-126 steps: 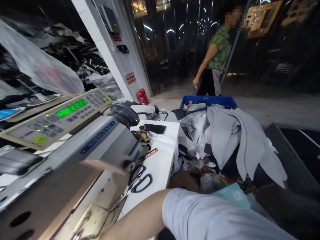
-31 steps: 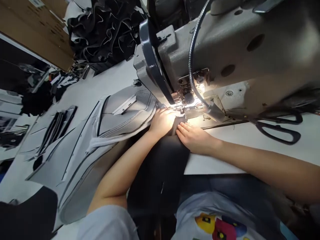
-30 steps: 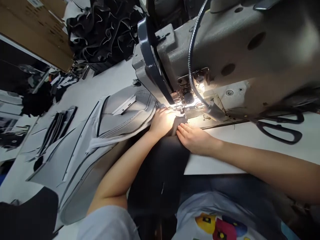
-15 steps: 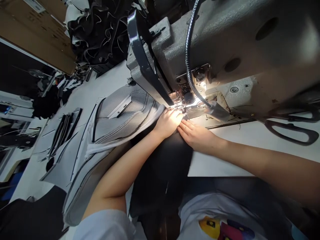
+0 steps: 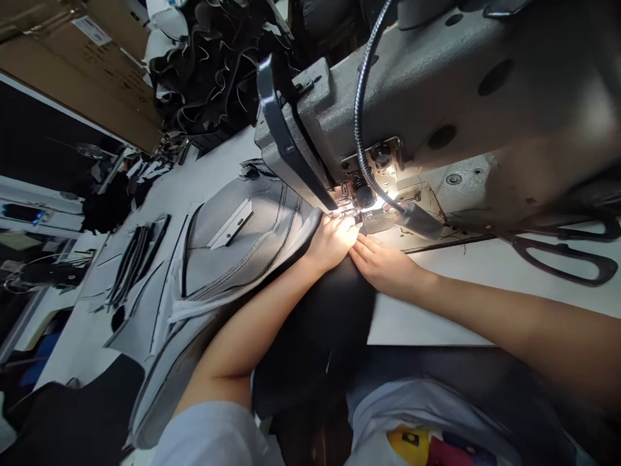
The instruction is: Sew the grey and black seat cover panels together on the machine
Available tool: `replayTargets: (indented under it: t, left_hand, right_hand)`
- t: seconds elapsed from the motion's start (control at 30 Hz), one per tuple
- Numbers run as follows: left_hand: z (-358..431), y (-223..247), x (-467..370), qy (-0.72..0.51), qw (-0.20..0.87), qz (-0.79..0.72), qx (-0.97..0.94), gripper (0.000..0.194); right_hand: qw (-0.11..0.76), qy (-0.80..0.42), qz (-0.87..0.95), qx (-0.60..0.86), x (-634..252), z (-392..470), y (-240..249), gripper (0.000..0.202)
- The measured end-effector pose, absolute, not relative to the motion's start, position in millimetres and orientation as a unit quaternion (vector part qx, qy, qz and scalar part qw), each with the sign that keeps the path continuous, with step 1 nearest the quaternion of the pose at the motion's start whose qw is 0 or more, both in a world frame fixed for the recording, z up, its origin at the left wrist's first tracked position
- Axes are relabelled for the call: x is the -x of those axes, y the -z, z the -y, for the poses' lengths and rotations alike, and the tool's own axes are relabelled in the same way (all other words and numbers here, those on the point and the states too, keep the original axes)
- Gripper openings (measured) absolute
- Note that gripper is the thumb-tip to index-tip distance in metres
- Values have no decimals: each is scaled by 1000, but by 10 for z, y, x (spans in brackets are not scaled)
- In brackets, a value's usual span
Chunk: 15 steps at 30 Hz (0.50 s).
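My left hand (image 5: 334, 239) is closed on black fabric (image 5: 317, 330) just in front of the sewing machine's lit presser-foot area (image 5: 363, 193). Its fingertips are partly lost in the glare. Right beside it, touching it, my right hand (image 5: 388, 264) presses on the same fabric with its fingers together; its thumb is hidden. From under both hands the black fabric hangs down toward my lap. A grey mesh cover (image 5: 231, 259) with dark piping and a small light strip (image 5: 233, 223) spreads to the left, beneath and beyond my left forearm, up to the machine.
Black-handled scissors (image 5: 565, 255) lie at the right of the machine bed. A bendable lamp (image 5: 359, 110) arches before the machine arm (image 5: 436, 84). Stacked dark strips (image 5: 138, 259) rest on the white table (image 5: 208, 171). A heap of black pieces (image 5: 213, 71) and a cardboard box (image 5: 97, 71) stand behind.
The camera view has turned slightly, so the background and grey cover appear shifted. Both hands stay beside the presser foot, with barely any movement.
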<state>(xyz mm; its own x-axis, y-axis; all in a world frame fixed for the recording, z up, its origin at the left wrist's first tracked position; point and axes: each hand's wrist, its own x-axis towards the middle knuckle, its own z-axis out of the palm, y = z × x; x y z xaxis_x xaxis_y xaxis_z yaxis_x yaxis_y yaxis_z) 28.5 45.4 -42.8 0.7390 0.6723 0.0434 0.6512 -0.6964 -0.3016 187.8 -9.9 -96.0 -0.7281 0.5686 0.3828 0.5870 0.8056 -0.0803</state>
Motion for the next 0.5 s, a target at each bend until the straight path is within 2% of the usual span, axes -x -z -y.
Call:
replayTargets:
  t: [0.27, 0.5]
  left_hand:
    - [-448, 473, -282, -26, 184, 360, 914, 31]
    - [-502, 510, -292, -24, 152, 362, 920, 34]
  right_hand:
    - [195, 39, 932, 303, -1884, 66, 962, 46]
    - [189, 69, 932, 302, -1905, 43, 935, 46]
